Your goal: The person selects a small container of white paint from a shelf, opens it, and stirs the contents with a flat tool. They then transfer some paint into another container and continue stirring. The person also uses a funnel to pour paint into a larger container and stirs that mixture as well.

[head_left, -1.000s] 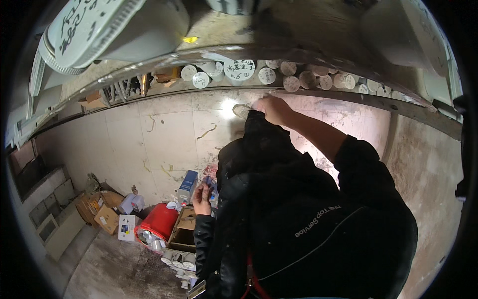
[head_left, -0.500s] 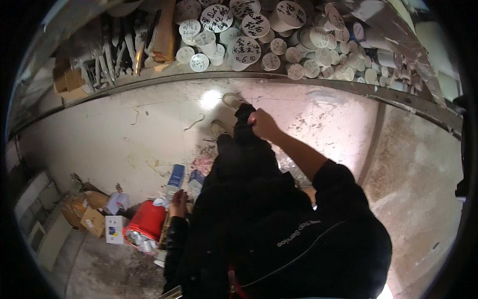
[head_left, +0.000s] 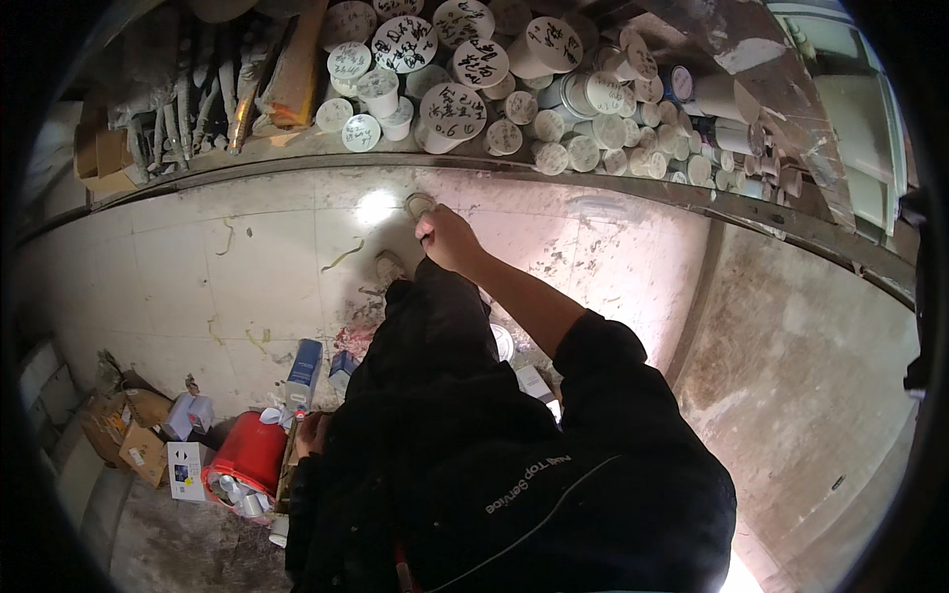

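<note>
My right hand (head_left: 447, 239) reaches forward over my raised right leg in its dark trousers (head_left: 450, 306). Its fingers are curled closed, and whatever may be inside them is hidden. Beyond it, a pale right shoe (head_left: 419, 204) shows partly, with the left shoe (head_left: 389, 267) nearer on the pale tiled floor. Down at my left side, my left hand (head_left: 312, 433) hangs partly behind my dark jacket sleeve, so its fingers do not show clearly. It is nearest to a blue and white box (head_left: 303, 374) and a red bucket (head_left: 247, 453) with crumpled waste in it.
Several white lidded tubs (head_left: 453, 111) with handwritten lids crowd a shelf ahead, its edge (head_left: 346, 158) running across. Dusty tools (head_left: 183, 119) stand at the shelf's left. Cardboard boxes (head_left: 144, 453) and a white box (head_left: 186, 470) lie left of the bucket.
The view has swung right, so the surroundings sit further left. My right hand has left the bunched black fabric over the leg and is a closed fist; my left hand is drawn in closer.
</note>
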Demonstrator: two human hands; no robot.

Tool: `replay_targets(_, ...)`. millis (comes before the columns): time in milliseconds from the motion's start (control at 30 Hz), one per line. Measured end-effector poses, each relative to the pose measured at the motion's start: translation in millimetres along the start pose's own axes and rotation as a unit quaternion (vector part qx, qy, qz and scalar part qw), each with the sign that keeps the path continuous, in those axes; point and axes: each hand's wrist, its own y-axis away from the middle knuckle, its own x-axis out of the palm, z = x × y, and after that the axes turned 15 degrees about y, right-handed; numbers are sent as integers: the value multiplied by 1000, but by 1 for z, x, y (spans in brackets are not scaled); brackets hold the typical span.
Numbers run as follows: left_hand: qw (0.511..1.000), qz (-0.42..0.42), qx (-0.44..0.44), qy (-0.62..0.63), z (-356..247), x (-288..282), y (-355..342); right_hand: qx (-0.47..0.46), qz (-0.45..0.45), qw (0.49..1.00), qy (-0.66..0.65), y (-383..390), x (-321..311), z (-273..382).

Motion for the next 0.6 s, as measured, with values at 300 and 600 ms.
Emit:
replay_targets(300,996,54,50,-44,96,-12,-22,46,-27,998,-36,-3,4,-11)
replay_targets(600,995,26,85,-37,63,-12,-28,78,-28,993,-87,44,7,-38)
